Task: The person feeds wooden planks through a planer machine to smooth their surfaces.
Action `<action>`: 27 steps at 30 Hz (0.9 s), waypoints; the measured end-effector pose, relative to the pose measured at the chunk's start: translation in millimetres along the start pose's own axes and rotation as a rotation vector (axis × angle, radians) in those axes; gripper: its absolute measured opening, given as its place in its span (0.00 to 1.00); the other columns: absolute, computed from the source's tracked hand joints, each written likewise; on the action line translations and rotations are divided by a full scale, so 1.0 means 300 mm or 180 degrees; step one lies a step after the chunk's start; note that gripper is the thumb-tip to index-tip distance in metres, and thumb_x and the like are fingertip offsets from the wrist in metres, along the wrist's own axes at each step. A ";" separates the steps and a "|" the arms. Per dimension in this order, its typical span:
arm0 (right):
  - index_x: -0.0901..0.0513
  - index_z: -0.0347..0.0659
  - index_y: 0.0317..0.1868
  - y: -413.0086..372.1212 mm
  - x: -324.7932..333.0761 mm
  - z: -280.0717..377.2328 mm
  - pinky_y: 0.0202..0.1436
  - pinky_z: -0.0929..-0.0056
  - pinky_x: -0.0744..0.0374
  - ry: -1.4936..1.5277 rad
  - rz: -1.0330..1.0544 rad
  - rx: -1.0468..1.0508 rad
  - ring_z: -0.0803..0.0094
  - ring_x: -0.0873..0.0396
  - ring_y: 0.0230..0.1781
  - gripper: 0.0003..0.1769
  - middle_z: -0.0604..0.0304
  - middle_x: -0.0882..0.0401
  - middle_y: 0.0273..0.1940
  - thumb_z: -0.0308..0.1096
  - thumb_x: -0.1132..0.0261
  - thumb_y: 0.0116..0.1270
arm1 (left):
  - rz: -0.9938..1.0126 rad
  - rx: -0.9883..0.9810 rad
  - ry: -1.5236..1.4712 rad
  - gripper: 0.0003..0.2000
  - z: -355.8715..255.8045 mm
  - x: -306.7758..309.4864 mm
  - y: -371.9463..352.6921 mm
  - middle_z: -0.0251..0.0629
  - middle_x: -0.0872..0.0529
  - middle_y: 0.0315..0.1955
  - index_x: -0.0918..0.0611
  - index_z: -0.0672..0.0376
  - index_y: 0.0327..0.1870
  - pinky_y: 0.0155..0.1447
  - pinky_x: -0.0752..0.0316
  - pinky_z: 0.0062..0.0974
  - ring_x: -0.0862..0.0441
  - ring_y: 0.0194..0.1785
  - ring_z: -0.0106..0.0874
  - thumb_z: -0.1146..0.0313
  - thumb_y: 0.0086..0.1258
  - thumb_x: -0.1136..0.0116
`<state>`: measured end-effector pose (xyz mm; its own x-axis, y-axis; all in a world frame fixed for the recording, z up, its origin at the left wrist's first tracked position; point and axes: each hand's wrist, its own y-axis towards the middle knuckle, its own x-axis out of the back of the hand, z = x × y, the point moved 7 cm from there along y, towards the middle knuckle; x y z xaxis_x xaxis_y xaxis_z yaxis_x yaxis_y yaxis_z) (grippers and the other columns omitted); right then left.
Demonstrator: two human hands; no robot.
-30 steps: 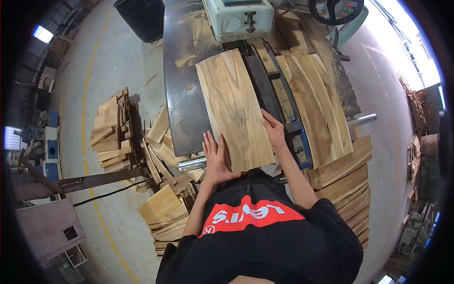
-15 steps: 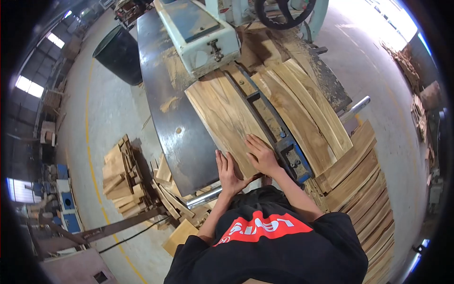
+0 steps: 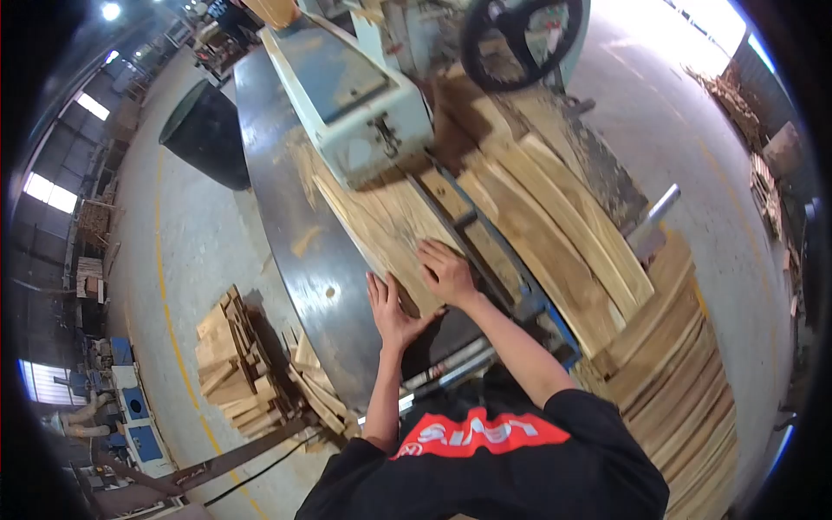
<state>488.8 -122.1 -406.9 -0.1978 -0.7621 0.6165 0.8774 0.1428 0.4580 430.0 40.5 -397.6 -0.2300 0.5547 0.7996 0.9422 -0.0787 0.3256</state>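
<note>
A wooden board [image 3: 374,218] lies flat on the dark metal machine table [image 3: 303,260], its far end under the pale green machine housing [image 3: 381,126]. At the board's near left corner is my left hand [image 3: 395,317], open, with fingers along the left edge and the thumb stretched along the near end. My right hand [image 3: 447,276] rests open on the board's top face near its right edge. A dark metal fence [image 3: 472,230] runs along the board's right side.
Right of the fence lie several loose boards [image 3: 555,251]. Stacked planks [image 3: 676,373] stand at the lower right, a pile of offcuts [image 3: 230,355] on the left floor. A black bin [image 3: 208,134] stands behind the table's left edge; a black handwheel [image 3: 520,43] is at the top.
The board has slid forward along the fence, farther under the housing. Both my hands have moved forward with it, and my view has shifted slightly.
</note>
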 end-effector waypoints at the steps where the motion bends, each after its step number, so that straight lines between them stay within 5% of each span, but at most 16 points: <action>1: 0.11 0.38 0.62 0.029 -0.019 -0.009 0.74 0.58 0.19 -0.0053 -0.0016 0.0002 0.55 0.21 0.75 0.19 0.53 0.15 0.69 0.33 0.32 0.74 | -0.0005 -0.0001 -0.0005 0.70 0.009 0.001 0.017 0.78 0.39 0.80 0.33 0.79 0.79 0.87 0.46 0.58 0.47 0.87 0.68 0.31 0.41 0.14; 9: 0.09 0.41 0.60 0.176 -0.049 -0.005 0.72 0.60 0.18 -0.0039 -0.0166 0.0177 0.57 0.18 0.72 0.17 0.54 0.12 0.66 0.30 0.31 0.72 | -0.0246 0.0066 0.0015 0.66 0.079 0.020 0.129 0.77 0.36 0.79 0.30 0.74 0.78 0.85 0.45 0.63 0.48 0.86 0.71 0.32 0.42 0.14; 19: 0.10 0.41 0.60 0.353 -0.169 -0.051 0.72 0.56 0.18 -0.0119 -0.0147 0.0441 0.50 0.18 0.71 0.17 0.51 0.12 0.65 0.30 0.31 0.73 | -0.0935 0.0379 -0.0310 0.55 0.163 0.049 0.133 0.69 0.33 0.79 0.26 0.71 0.75 0.85 0.40 0.57 0.46 0.87 0.66 0.47 0.49 0.10; 21: 0.10 0.41 0.59 0.413 -0.175 -0.047 0.70 0.56 0.17 -0.0272 0.0308 0.0445 0.50 0.16 0.69 0.16 0.50 0.11 0.63 0.31 0.31 0.73 | -0.1047 0.0299 -0.0540 0.53 0.173 0.030 0.133 0.68 0.32 0.79 0.26 0.71 0.75 0.85 0.39 0.56 0.44 0.87 0.65 0.50 0.51 0.10; 25: 0.08 0.42 0.57 0.411 0.022 0.037 0.64 0.56 0.15 0.0108 0.0457 0.0116 0.50 0.13 0.62 0.15 0.49 0.09 0.58 0.35 0.29 0.73 | -0.1284 0.0397 -0.0694 0.47 0.190 0.041 0.127 0.64 0.28 0.77 0.24 0.68 0.73 0.85 0.37 0.54 0.41 0.86 0.63 0.53 0.54 0.12; 27: 0.08 0.41 0.53 0.359 0.231 0.081 0.60 0.56 0.15 -0.0094 -0.0154 0.0264 0.51 0.11 0.57 0.13 0.50 0.08 0.53 0.36 0.28 0.72 | -0.1258 0.0418 -0.0646 0.46 0.183 0.038 0.132 0.64 0.25 0.76 0.22 0.68 0.71 0.84 0.36 0.53 0.40 0.86 0.62 0.53 0.54 0.11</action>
<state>559.0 -144.3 -299.4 -0.2530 -0.7505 0.6105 0.8275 0.1591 0.5384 478.0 89.4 -403.3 -0.5377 0.6731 0.5078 0.8178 0.2697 0.5084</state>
